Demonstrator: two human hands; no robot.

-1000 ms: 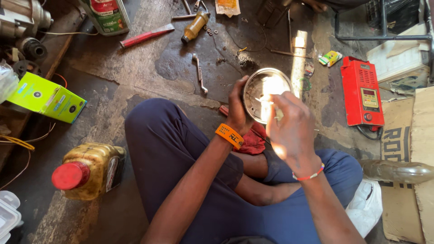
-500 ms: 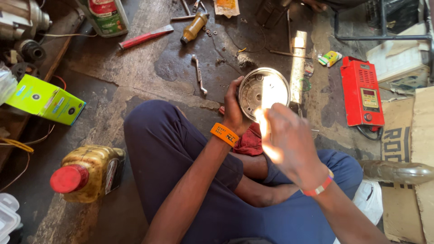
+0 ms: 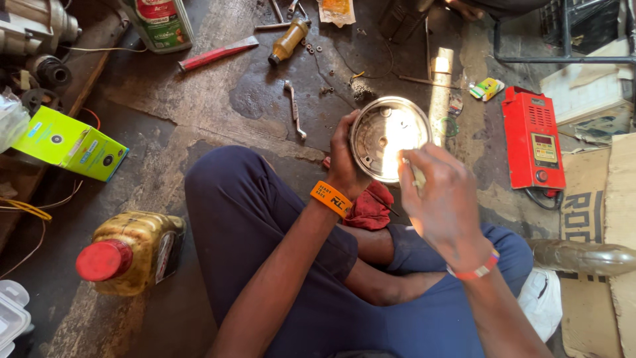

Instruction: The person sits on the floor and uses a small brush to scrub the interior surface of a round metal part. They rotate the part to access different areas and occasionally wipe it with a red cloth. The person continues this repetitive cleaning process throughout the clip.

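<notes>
Metal, round and shiny, the shallow cover (image 3: 387,138) sat up in our left hand (image 3: 346,162), fingers curled around its near rim, above our crossed legs and the red rag (image 3: 368,207). We judged it stiff, light and slick with glare, best gripped at the rim. Our right hand (image 3: 442,202) hovered at its lower edge, fingers pinched on something small we could not make out.

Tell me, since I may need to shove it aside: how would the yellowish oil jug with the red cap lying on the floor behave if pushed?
The yellowish oil jug with the red cap lies on its side on the stained concrete floor; its flat-sided body would probably slide rather than roll. Its greasy-looking surface may be slippery to grip. How full, and so how heavy, it is cannot be told.
</notes>
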